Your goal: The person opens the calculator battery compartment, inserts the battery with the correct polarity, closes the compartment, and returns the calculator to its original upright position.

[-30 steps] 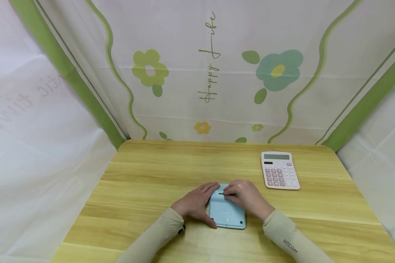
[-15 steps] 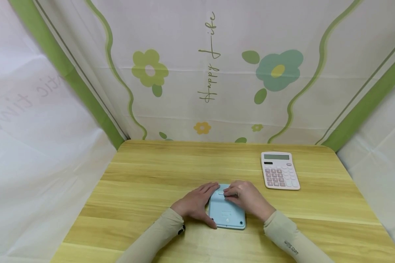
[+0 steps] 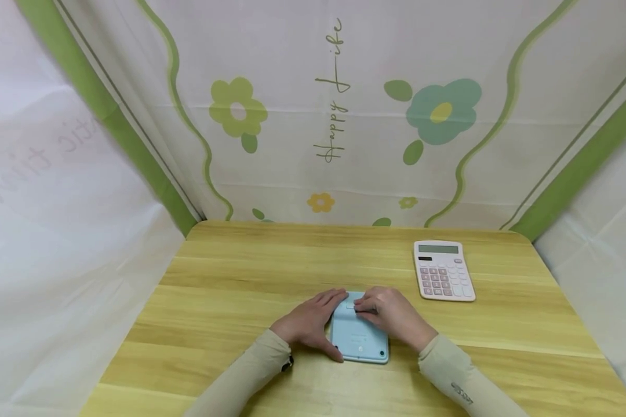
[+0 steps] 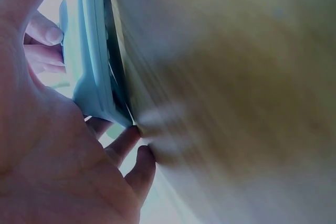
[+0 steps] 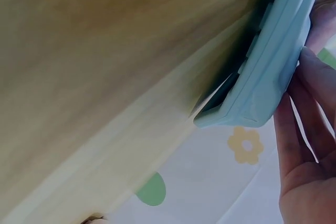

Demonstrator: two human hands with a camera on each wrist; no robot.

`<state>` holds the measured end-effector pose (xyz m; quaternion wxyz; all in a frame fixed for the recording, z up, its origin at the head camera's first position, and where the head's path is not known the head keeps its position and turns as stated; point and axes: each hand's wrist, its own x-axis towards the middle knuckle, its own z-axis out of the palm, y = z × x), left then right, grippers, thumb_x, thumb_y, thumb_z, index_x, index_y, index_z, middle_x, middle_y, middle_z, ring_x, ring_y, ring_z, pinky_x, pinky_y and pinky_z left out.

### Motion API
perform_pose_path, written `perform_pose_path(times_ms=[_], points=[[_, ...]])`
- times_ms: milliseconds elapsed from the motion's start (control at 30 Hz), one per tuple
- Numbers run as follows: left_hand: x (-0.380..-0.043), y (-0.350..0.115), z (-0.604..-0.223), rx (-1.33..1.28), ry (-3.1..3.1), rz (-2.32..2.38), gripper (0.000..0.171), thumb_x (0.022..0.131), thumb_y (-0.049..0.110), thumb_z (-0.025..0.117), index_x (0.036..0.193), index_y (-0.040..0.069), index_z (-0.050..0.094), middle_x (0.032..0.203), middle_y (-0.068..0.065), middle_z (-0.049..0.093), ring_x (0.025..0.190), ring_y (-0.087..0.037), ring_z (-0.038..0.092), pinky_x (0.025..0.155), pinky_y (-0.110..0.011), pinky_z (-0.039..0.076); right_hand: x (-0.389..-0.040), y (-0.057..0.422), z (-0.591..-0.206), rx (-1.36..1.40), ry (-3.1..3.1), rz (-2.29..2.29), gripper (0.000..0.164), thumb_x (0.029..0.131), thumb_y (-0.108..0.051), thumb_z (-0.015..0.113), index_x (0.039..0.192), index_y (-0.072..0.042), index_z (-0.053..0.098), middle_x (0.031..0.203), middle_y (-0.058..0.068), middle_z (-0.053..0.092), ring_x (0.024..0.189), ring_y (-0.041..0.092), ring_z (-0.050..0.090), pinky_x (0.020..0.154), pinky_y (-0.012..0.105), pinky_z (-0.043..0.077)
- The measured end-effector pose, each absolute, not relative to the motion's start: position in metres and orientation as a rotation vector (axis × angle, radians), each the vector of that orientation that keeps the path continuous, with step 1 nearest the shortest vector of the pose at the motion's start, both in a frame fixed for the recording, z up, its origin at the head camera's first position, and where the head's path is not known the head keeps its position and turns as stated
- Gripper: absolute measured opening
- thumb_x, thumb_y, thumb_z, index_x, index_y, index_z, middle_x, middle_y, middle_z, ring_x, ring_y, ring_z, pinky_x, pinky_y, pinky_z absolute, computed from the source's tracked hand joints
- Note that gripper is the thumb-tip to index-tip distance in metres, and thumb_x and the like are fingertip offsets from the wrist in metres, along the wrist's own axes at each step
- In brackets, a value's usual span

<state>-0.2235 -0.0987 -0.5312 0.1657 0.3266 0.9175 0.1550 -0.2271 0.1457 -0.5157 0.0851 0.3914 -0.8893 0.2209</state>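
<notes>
A light-blue calculator point(image 3: 359, 336) lies face down on the table, its back turned up; the right wrist view shows key edges along its underside. My left hand point(image 3: 310, 321) holds its left side, thumb at the near-left corner and fingers at the far end. Bent over the far half of the back, my right hand point(image 3: 393, 315) pinches with thumb and fingertips at the small battery cover point(image 3: 350, 306), hiding most of it. In the right wrist view, the right hand's thumb and fingers reach the back of the calculator point(image 5: 273, 66).
A pink calculator point(image 3: 443, 270) lies face up at the back right of the wooden table point(image 3: 271, 255). White curtains with flowers point(image 3: 440, 111) hang behind and on both sides of the table.
The dark slot seen beside my right fingertips a second ago has turned into a pale, thin outline. Both hands and the calculator have hardly moved.
</notes>
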Motion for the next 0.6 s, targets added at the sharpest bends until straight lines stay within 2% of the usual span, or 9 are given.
perform_pose_path(times_ms=[600], points=[[-0.2242, -0.0988, -0.5314, 0.909, 2.608, 0.43, 0.132, 0.068, 0.076, 0.082, 0.168, 0.022, 0.015, 0.173, 0.003, 0.02, 0.159, -0.018, 0.023, 0.126, -0.041, 0.033, -0.228, 0.1452, -0.5119, 1.219, -2.705, 0.588, 0.014, 0.085, -0.01, 0.085, 0.099, -0.011, 0.084, 0.101, 0.004, 0.081, 0.094, 0.018, 0.076, 0.083, 0.034, 0.064]])
